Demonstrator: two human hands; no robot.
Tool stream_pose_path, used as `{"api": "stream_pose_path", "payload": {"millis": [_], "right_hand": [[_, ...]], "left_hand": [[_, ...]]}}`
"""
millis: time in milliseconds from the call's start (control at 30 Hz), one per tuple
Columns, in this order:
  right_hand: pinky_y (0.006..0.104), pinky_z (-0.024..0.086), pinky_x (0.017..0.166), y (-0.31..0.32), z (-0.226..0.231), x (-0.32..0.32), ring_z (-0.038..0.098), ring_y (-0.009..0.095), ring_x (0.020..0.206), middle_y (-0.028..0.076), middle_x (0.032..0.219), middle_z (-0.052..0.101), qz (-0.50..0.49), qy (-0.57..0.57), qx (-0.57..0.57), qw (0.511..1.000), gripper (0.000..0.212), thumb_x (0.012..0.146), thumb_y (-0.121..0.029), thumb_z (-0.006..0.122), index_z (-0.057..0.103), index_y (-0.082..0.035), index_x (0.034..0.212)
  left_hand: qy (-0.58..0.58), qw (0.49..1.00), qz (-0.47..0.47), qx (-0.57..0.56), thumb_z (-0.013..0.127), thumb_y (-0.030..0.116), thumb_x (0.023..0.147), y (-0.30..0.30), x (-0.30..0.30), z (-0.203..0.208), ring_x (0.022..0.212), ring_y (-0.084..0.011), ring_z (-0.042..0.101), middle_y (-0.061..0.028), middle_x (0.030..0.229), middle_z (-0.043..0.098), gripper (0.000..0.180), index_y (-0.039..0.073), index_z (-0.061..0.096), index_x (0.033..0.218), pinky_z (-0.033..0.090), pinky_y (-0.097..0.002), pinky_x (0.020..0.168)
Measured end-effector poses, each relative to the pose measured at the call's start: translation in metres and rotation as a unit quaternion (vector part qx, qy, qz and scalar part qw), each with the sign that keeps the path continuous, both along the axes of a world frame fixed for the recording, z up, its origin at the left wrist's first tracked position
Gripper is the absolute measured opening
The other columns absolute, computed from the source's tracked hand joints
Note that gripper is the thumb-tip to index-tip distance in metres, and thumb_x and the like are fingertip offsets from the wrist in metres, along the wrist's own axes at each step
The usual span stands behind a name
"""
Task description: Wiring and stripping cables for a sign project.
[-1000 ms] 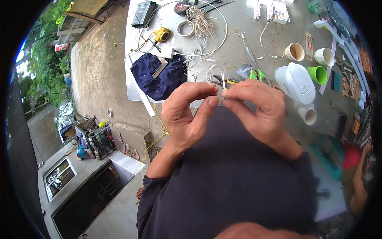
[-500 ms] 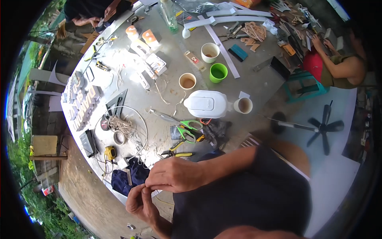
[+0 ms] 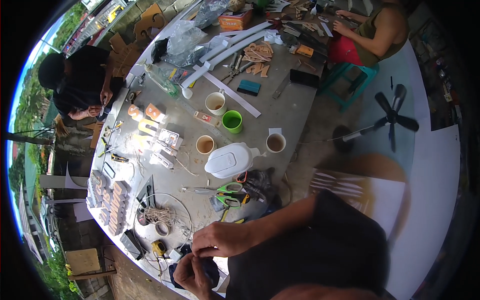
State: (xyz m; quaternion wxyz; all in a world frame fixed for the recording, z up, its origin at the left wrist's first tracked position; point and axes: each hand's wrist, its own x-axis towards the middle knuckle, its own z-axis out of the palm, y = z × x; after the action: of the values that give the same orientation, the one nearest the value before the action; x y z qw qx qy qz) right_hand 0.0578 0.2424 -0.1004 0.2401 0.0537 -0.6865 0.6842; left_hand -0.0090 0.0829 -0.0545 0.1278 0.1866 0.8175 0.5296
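My right hand (image 3: pixel 223 239) and my left hand (image 3: pixel 192 274) meet at the table's near edge, with thumbs and fingertips pinched together. Whatever they pinch is too small to make out. A dark blue cloth (image 3: pixel 212 273) lies just behind and below the fingers. Beyond my right hand are green-handled scissors (image 3: pixel 231 201) and yellow-handled pliers (image 3: pixel 224 215), partly hidden by my forearm. A yellow tape measure (image 3: pixel 159 247), a roll of tape (image 3: pixel 162 229) and a bundle of beige cord (image 3: pixel 159 215) are left of my hands.
A white lidded pitcher (image 3: pixel 230 160) stands mid-table among a green cup (image 3: pixel 232 121) and several pale cups. Cut letters (image 3: pixel 117 210) line the left edge. One person (image 3: pixel 75 80) works at far left; another (image 3: pixel 380 30) sits on a teal stool (image 3: pixel 367 80). A fan (image 3: pixel 395 118) is at right.
The view has swung, so the table's things sit lower and further left, and more of the person at far left shows. My hands remain pinched together.
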Motion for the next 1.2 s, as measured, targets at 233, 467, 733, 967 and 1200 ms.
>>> {"api": "stream_pose_path", "payload": {"millis": [233, 467, 733, 967, 1200], "right_hand": [[0.0429, 0.049, 0.077, -0.024, 0.001, 0.013, 0.064, 0.035, 0.086, 0.014, 0.088, 0.065, -0.025, -0.019, 0.006, 0.999, 0.009, 0.083, -0.007, 0.071, 0.066, -0.003, 0.090], [0.0418, 0.050, 0.076, -0.033, 0.007, 0.012, 0.065, 0.034, 0.085, 0.014, 0.087, 0.067, 0.063, -0.051, 0.022, 0.996, 0.007, 0.081, -0.006, 0.071, 0.068, -0.003, 0.086], [0.0413, 0.049, 0.077, -0.054, 0.009, 0.014, 0.065, 0.033, 0.089, 0.014, 0.089, 0.067, 0.091, -0.055, 0.061, 0.992, 0.007, 0.080, -0.004, 0.071, 0.065, -0.002, 0.084], [0.0412, 0.048, 0.076, -0.074, 0.009, 0.015, 0.065, 0.033, 0.085, 0.013, 0.088, 0.065, 0.066, -0.053, 0.056, 0.995, 0.007, 0.082, -0.005, 0.069, 0.062, -0.003, 0.084], [0.0404, 0.050, 0.073, -0.073, 0.020, 0.018, 0.063, 0.031, 0.085, 0.012, 0.091, 0.061, 0.003, -0.003, 0.102, 0.995, 0.014, 0.084, -0.001, 0.071, 0.059, 0.001, 0.091]], "left_hand": [[-0.120, 0.987, -0.096, -0.047, 0.065, 0.012, 0.096, -0.020, 0.003, 0.012, 0.066, -0.0136, 0.061, -0.0107, 0.074, 0.063, 0.018, -0.005, 0.060, 0.092, 0.049, -0.0270, 0.061], [-0.227, 0.969, -0.016, 0.097, 0.068, 0.017, 0.096, -0.051, 0.016, -0.004, 0.051, -0.0197, 0.060, -0.0174, 0.068, 0.063, 0.031, -0.001, 0.046, 0.108, 0.046, -0.0291, 0.040], [-0.167, 0.971, -0.140, 0.096, 0.070, 0.019, 0.095, -0.084, -0.006, -0.026, 0.056, -0.0149, 0.061, -0.0121, 0.067, 0.067, 0.028, -0.003, 0.061, 0.080, 0.049, -0.0266, 0.054], [-0.180, 0.957, -0.133, 0.184, 0.071, 0.021, 0.094, -0.104, -0.020, -0.070, 0.053, -0.0126, 0.058, -0.0105, 0.065, 0.066, 0.030, -0.002, 0.061, 0.078, 0.048, -0.0267, 0.051], [-0.234, 0.949, -0.144, 0.156, 0.070, 0.006, 0.093, -0.100, -0.022, -0.033, 0.066, -0.0154, 0.068, -0.0121, 0.075, 0.070, 0.015, -0.006, 0.064, 0.087, 0.055, -0.0261, 0.065]]}}
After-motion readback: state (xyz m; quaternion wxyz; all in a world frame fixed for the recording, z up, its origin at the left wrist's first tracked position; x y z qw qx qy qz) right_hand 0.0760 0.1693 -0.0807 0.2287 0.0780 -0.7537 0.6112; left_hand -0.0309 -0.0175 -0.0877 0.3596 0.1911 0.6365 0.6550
